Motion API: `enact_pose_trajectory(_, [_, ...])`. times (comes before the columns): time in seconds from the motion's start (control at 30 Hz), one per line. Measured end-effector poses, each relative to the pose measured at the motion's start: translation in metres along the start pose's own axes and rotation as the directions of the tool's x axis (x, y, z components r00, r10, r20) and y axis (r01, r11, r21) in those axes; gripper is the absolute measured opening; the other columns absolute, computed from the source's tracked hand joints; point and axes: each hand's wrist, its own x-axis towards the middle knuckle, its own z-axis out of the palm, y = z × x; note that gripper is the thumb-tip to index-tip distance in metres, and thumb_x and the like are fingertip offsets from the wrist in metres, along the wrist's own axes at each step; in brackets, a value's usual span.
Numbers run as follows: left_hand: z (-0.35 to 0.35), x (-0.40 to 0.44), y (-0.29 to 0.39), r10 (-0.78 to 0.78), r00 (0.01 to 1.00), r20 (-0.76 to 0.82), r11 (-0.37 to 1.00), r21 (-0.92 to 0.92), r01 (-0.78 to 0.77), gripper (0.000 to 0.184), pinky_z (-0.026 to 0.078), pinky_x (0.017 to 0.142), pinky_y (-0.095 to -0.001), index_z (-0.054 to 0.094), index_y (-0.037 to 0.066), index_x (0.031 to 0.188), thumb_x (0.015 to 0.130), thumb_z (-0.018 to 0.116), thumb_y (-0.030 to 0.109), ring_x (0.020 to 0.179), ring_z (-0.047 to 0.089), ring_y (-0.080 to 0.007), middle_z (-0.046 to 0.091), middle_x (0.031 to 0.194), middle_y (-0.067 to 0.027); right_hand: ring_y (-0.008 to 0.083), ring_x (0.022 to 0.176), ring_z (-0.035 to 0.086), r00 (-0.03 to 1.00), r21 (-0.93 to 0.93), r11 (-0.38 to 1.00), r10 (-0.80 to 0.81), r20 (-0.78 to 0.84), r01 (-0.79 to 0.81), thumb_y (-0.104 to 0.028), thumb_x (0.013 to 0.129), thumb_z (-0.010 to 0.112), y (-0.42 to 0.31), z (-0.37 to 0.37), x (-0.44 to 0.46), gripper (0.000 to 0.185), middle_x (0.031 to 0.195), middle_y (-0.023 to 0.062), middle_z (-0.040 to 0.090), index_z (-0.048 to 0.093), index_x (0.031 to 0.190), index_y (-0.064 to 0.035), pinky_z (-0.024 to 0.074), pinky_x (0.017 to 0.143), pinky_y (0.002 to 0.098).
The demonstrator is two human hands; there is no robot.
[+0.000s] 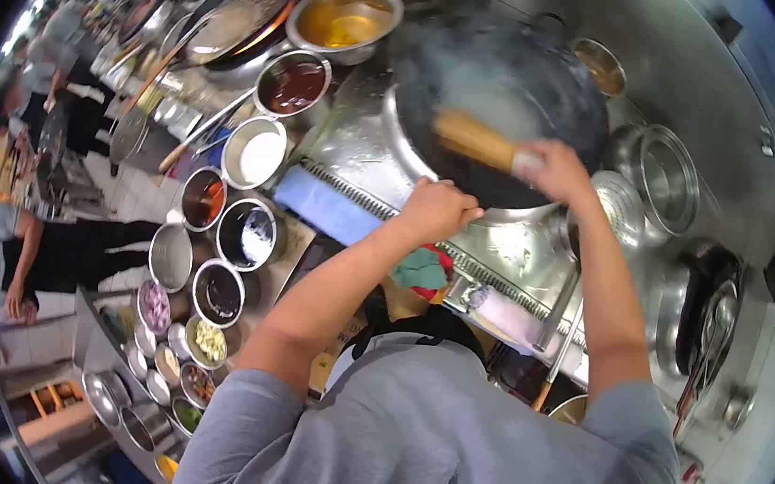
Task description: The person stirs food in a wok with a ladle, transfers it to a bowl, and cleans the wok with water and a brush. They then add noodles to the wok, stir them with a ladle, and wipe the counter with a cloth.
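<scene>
A large dark wok sits on the steel stove, with pale steam or smoke rising inside it. My right hand is closed around a bamboo wok brush, whose bristle end points left over the inside of the wok. Motion blurs the brush slightly, and I cannot tell whether its bristles touch the metal. At the wok's near edge, the fingers of my left hand curl around the rim. Just below that hand lies a folded blue cloth on the stove's front ledge.
Left of the wok stand a bowl of yellow oil, a pot of red sauce and several seasoning pots. A perforated ladle and a steel pot sit on the right. Another person stands at far left.
</scene>
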Motion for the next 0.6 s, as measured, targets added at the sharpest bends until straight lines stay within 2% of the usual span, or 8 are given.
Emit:
enact_pose_trajectory(0.03, [0.000, -0.004, -0.002, 0.061, 0.998, -0.034, 0.998, 0.024, -0.060, 0.022, 0.039, 0.068, -0.0384, 0.063, 0.015, 0.075, 0.079, 0.053, 0.034, 0.073, 0.056, -0.0211, 0.059, 0.068, -0.0048, 0.0263, 0.081, 0.061, 0.990, -0.044, 0.997, -0.062, -0.129, 0.056, -0.018, 0.068, 0.063, 0.021, 0.015, 0.049, 0.035, 0.091, 0.0147, 0.062, 0.061, 0.101, -0.0085, 0.0459, 0.072, 0.0335])
enact_pose_trajectory(0.07, [-0.003, -0.010, -0.002, 0.044, 0.998, -0.043, 0.999, 0.025, -0.043, 0.022, 0.039, 0.068, -0.0384, 0.063, 0.015, 0.075, 0.079, 0.053, 0.034, 0.073, 0.056, -0.0211, 0.059, 0.068, -0.0048, 0.0240, 0.075, 0.061, 0.962, 0.140, 0.989, 0.078, -0.261, -0.042, -0.019, 0.071, 0.062, 0.027, 0.027, 0.089, 0.032, 0.085, 0.0126, 0.063, 0.061, 0.101, -0.0092, 0.0462, 0.068, 0.0330])
enact_pose_trajectory(0.1, [-0.010, -0.014, 0.002, 0.040, 0.997, -0.072, 0.999, 0.035, -0.038, 0.023, 0.039, 0.068, -0.0377, 0.064, 0.015, 0.074, 0.079, 0.052, 0.035, 0.074, 0.056, -0.0206, 0.059, 0.067, -0.0040, 0.0240, 0.075, 0.061, 0.966, 0.128, 0.991, 0.058, -0.254, -0.025, -0.019, 0.071, 0.062, 0.015, 0.038, 0.099, 0.032, 0.085, 0.0126, 0.063, 0.061, 0.101, -0.0092, 0.0462, 0.068, 0.0330])
enact_pose_trajectory(0.17, [-0.018, -0.018, -0.003, 0.032, 0.994, -0.109, 0.999, 0.043, -0.027, 0.024, 0.038, 0.068, -0.0370, 0.065, 0.016, 0.073, 0.079, 0.052, 0.035, 0.074, 0.056, -0.0200, 0.059, 0.066, -0.0031, 0.0303, 0.090, 0.058, 0.820, 0.411, 0.892, 0.373, -0.433, -0.189, -0.026, 0.070, 0.062, -0.021, 0.064, 0.116, 0.036, 0.096, 0.0163, 0.061, 0.060, 0.102, -0.0095, 0.0445, 0.078, 0.0353])
enact_pose_trajectory(0.3, [-0.025, -0.017, -0.013, 0.056, 0.997, -0.057, 0.998, 0.039, -0.054, 0.025, 0.038, 0.069, -0.0367, 0.066, 0.016, 0.074, 0.079, 0.052, 0.036, 0.078, 0.055, -0.0193, 0.059, 0.068, -0.0020, 0.0277, 0.091, 0.059, 0.967, 0.187, 0.982, 0.068, -0.246, -0.022, -0.025, 0.071, 0.061, -0.036, 0.078, 0.019, 0.036, 0.096, 0.0153, 0.061, 0.060, 0.104, -0.0102, 0.0441, 0.079, 0.0338])
enact_pose_trajectory(0.43, [-0.022, -0.019, -0.013, 0.040, 0.997, -0.061, 0.999, 0.014, -0.039, 0.026, 0.038, 0.070, -0.0371, 0.066, 0.015, 0.075, 0.079, 0.051, 0.037, 0.081, 0.055, -0.0192, 0.059, 0.072, -0.0017, 0.0291, 0.087, 0.059, 0.987, -0.043, 0.989, 0.146, 0.069, -0.143, -0.026, 0.072, 0.060, 0.024, -0.025, -0.023, 0.032, 0.092, 0.0152, 0.062, 0.061, 0.101, -0.0099, 0.0456, 0.077, 0.0359])
enact_pose_trajectory(0.5, [-0.017, -0.017, -0.019, 0.072, 0.989, -0.133, 0.997, -0.012, -0.074, 0.027, 0.041, 0.068, -0.0377, 0.066, 0.012, 0.073, 0.078, 0.054, 0.035, 0.077, 0.055, -0.0217, 0.059, 0.069, -0.0039, 0.0318, 0.086, 0.059, 0.942, -0.385, 0.860, 0.298, -0.154, -0.335, -0.026, 0.073, 0.059, 0.020, -0.053, 0.013, 0.029, 0.092, 0.0158, 0.061, 0.063, 0.098, -0.0119, 0.0462, 0.075, 0.0397])
enact_pose_trajectory(0.6, [-0.012, -0.017, -0.027, 0.122, 0.973, -0.197, 0.978, -0.142, -0.151, 0.026, 0.043, 0.066, -0.0375, 0.065, 0.007, 0.070, 0.075, 0.058, 0.032, 0.072, 0.055, -0.0252, 0.059, 0.066, -0.0067, 0.0337, 0.087, 0.058, 0.880, -0.259, 0.890, 0.255, -0.401, -0.376, -0.028, 0.074, 0.057, 0.027, -0.002, 0.080, 0.030, 0.092, 0.0169, 0.061, 0.061, 0.101, -0.0162, 0.0458, 0.074, 0.0423])
